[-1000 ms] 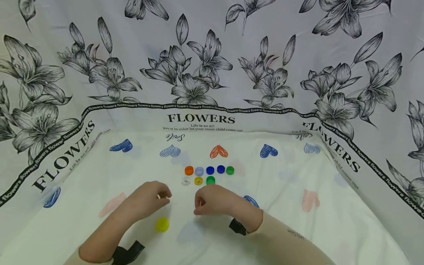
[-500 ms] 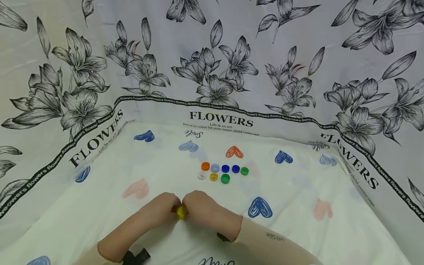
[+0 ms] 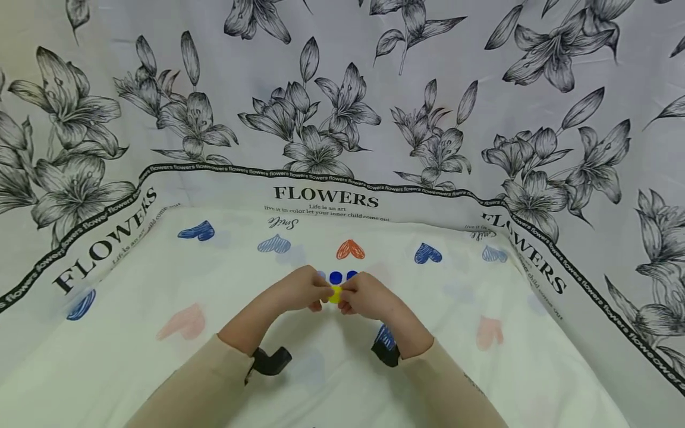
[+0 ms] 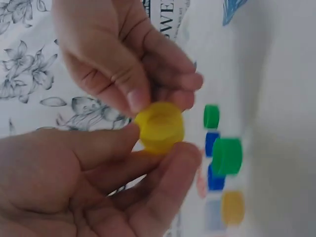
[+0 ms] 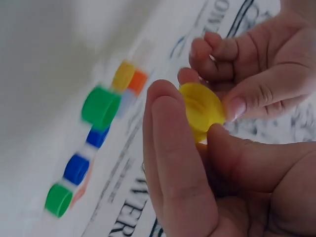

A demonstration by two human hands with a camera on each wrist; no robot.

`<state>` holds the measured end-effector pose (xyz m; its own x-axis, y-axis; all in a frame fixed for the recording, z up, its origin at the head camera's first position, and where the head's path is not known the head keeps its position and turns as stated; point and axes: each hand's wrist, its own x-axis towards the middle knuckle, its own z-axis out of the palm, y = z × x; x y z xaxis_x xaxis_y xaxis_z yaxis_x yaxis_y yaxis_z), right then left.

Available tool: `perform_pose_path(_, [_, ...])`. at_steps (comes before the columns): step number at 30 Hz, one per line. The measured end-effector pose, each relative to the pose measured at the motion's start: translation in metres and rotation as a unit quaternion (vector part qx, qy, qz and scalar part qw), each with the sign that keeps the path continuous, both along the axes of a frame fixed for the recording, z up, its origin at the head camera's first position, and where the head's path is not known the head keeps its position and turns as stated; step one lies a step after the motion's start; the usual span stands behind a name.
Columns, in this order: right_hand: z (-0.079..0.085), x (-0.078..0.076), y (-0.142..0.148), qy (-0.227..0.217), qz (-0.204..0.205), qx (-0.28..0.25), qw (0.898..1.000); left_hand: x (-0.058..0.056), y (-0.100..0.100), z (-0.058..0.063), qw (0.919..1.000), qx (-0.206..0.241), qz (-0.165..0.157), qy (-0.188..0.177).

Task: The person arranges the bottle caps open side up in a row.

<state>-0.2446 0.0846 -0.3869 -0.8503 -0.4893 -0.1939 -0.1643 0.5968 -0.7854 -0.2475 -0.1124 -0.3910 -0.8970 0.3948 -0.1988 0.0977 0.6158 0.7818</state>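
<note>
A yellow bottle cap [image 3: 335, 295] is pinched between the fingertips of both hands, its hollow side showing in the wrist views. My left hand [image 3: 299, 289] grips it from the left with thumb and fingers, while my right hand [image 3: 369, 297] holds it from the right. Just beyond are loose caps on the cloth. Blue caps [image 3: 335, 277] show between the hands in the head view, which hide most of the others. The left wrist view shows a green cap [image 4: 227, 155] and a yellow-orange cap [image 4: 232, 207] close by; an orange cap [image 5: 138, 82] appears in the right wrist view.
White cloth [image 3: 299, 392] printed with hearts covers the work surface. Behind it and along both sides rises a flower-printed curtain [image 3: 428, 35]. Each wrist carries a black camera mount [image 3: 272, 361].
A second ago the hands were apart and the yellow cap lay on the cloth near the left forearm. Both hands then closed on it and carried it forward to the other caps.
</note>
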Motion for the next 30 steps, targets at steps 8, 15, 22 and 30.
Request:
perform_pose_path(8, [-0.008,-0.021,0.006,-0.007,-0.099,0.036,0.994,-0.006,0.032,-0.026,0.984,0.06,0.159,0.053])
perform_pose_path(15, [-0.019,-0.026,-0.004,-0.012,-0.118,0.075,0.99,-0.002,0.034,-0.03,0.9866,-0.007,0.147,0.071])
perform_pose_path(22, [-0.025,-0.025,-0.008,-0.03,-0.114,0.082,0.99,0.0,0.035,-0.032,0.9906,-0.072,0.099,0.06])
perform_pose_path(30, [-0.023,-0.026,-0.002,-0.044,-0.116,0.088,0.988,-0.001,0.035,-0.029,0.9906,-0.099,0.065,0.067])
